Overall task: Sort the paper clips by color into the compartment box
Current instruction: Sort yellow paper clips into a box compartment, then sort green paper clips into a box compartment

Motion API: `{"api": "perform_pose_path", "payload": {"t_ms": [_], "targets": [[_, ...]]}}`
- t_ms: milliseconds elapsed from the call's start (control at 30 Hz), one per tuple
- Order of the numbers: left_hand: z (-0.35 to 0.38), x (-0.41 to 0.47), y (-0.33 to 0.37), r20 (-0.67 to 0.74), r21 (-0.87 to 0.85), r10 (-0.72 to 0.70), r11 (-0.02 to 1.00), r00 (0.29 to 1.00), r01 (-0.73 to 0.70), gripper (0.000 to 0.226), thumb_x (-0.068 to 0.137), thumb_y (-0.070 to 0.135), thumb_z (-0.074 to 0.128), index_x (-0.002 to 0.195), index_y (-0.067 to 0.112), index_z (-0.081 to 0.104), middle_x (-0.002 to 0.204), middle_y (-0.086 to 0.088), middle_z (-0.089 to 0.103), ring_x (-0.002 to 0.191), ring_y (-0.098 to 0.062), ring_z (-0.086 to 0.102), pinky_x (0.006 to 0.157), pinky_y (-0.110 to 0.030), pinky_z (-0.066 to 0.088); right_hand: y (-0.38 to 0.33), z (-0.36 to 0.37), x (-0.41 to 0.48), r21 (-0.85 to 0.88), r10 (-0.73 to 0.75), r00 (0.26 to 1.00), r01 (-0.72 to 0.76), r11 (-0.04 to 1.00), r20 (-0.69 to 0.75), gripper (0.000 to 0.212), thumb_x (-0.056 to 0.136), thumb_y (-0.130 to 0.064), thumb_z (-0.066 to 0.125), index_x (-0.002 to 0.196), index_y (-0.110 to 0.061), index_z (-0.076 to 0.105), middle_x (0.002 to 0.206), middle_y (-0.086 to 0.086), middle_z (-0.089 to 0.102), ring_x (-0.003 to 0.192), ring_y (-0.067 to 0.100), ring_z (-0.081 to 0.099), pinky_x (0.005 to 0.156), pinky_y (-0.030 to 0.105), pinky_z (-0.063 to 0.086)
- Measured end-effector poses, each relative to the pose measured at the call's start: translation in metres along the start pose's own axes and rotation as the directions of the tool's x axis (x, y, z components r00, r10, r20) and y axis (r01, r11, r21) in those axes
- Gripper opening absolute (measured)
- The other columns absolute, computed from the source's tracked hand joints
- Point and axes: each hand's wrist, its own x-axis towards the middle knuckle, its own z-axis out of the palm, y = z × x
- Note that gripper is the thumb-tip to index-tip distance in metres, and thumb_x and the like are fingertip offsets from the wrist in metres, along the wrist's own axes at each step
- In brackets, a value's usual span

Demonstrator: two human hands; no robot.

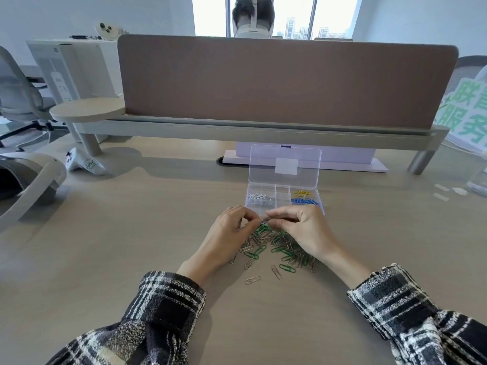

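A clear compartment box (282,197) stands open on the desk, lid (286,165) tilted back. Its left cell holds silver clips (259,197); its right cells hold yellow clips (303,192) and blue clips (303,201). A loose pile of green and brownish-silver paper clips (276,246) lies in front of the box. Both hands hover over the pile's far edge. My right hand (303,230) pinches a brownish clip (267,219) between thumb and forefinger. My left hand (229,230) has curled fingers meeting that same clip's end.
A brown divider panel (287,80) on a raised shelf runs across the back of the desk. A white controller (84,163) and a headset (26,177) lie at the left. Small tape pieces (445,192) lie at the right. A person sits behind the divider.
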Motion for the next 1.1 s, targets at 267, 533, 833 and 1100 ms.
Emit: {"api": "perform_pose_path", "payload": {"t_ms": [267,533,833,1100], "targets": [[-0.001,0.001,-0.003,-0.085,-0.03,-0.098,0.995,0.992,0.096,0.012,0.093,0.037,0.058,0.088,0.035,0.069,0.088,0.008,0.065,0.083,-0.01,0.055,0.072,-0.027,0.044,0.001,0.0,0.001,0.098,0.008,0.999,-0.005,0.995,-0.037,0.018,0.076,-0.013,0.08,0.091,-0.021,0.074,0.085,-0.004,0.075,0.083,0.012,0.071,0.079,0.024,0.056],[-0.001,0.002,-0.014,-0.05,0.295,-0.012,0.955,0.999,0.026,0.012,0.089,0.037,0.064,0.097,0.033,0.072,0.098,0.017,0.06,0.099,-0.008,0.047,0.082,-0.031,0.043,0.005,-0.001,0.002,0.135,0.014,0.997,-0.004,0.991,-0.073,0.021,0.072,-0.015,0.082,0.091,-0.019,0.073,0.085,-0.004,0.075,0.084,0.013,0.071,0.082,0.031,0.057],[-0.002,0.004,-0.013,-0.083,0.178,-0.051,0.982,0.995,0.065,0.006,0.089,0.033,0.065,0.084,0.031,0.069,0.091,0.018,0.063,0.094,-0.007,0.049,0.076,-0.026,0.039,0.004,0.0,0.0,0.122,0.007,0.997,0.002,0.993,-0.079,0.02,0.073,-0.013,0.082,0.09,-0.02,0.074,0.086,-0.007,0.075,0.085,0.008,0.07,0.079,0.02,0.054],[0.001,0.0,0.002,-0.077,0.001,0.037,0.999,0.996,-0.037,0.003,0.084,0.029,0.072,0.083,0.032,0.073,0.072,0.033,0.061,0.073,0.002,0.045,0.063,-0.015,0.031,0.001,0.002,-0.001,0.119,0.008,0.998,-0.001,0.993,-0.063,0.02,0.074,-0.014,0.081,0.092,-0.021,0.074,0.085,-0.006,0.075,0.083,0.007,0.071,0.076,0.017,0.053]]}}
